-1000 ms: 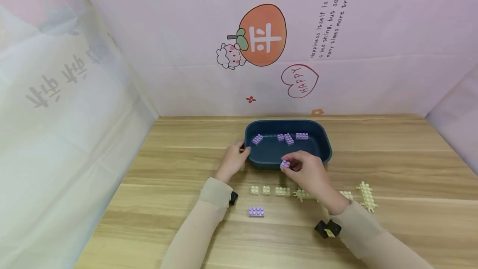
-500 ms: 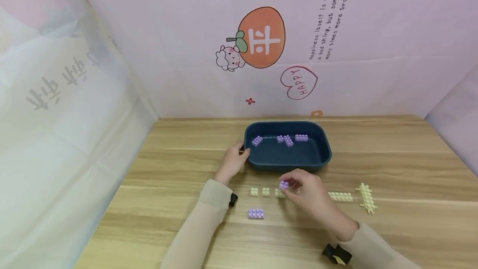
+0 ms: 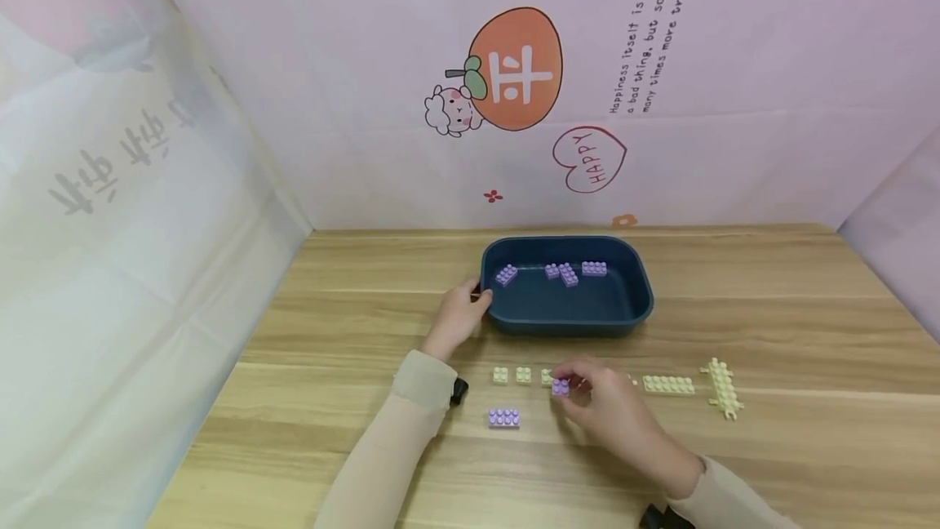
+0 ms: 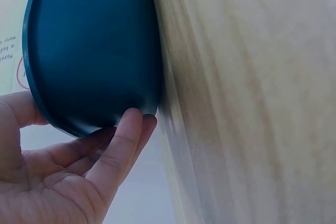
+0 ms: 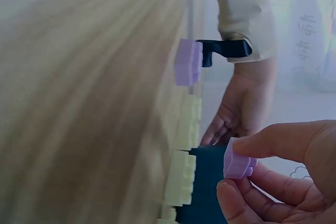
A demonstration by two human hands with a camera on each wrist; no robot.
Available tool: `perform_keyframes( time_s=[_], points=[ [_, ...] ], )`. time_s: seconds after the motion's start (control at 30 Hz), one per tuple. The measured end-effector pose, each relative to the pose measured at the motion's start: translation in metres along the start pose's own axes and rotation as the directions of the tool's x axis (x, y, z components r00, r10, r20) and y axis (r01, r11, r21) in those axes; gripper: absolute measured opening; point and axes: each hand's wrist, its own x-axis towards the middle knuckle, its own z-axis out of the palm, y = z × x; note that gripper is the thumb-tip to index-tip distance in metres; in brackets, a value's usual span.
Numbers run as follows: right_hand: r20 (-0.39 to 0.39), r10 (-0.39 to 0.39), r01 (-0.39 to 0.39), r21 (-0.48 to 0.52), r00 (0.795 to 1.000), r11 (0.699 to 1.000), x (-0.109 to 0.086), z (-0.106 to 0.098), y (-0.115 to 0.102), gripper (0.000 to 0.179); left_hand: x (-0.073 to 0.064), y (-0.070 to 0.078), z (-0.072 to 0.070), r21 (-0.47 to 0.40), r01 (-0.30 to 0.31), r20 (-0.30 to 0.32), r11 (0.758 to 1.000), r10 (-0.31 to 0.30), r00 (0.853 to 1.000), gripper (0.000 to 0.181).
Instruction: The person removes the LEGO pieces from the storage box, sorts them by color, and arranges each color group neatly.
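Note:
My right hand [image 3: 613, 411] pinches a small purple building brick [image 3: 560, 388] between thumb and fingers, over the row of pale yellow bricks. In the right wrist view the held brick [image 5: 239, 160] shows its studs pointing away from the table. A larger purple brick [image 3: 503, 419] lies on the table to the left of this hand. My left hand [image 3: 457, 318] holds the left end of a dark blue bin [image 3: 565, 326]. Its fingers [image 4: 119, 150] lie against the bin's outer wall [image 4: 100, 51] in the left wrist view, with the thumb at the rim.
Several purple bricks [image 3: 568, 274] lie inside the bin. Along the row are two small yellow bricks [image 3: 523, 375], a long yellow brick [image 3: 668, 384] and a yellow piece with side clips [image 3: 723, 388]; my right hand covers part of it. A printed cloth [image 3: 396, 145] hangs behind the wooden table [image 3: 352, 308].
My right hand has carried the small purple brick from the bin's front rim down toward me, to the yellow row. My left hand has stayed at the bin.

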Motion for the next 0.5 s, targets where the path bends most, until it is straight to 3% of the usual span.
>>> perform_keyframes(
  time_s=[0.5],
  points=[
    [0.163,-0.045,0.039,0.043,0.986,0.998,-0.007,0.02,0.001,0.021,0.002,-0.002,0.003,-0.01,0.008,0.011,1.0,-0.008,1.0,0.049]
  ],
)
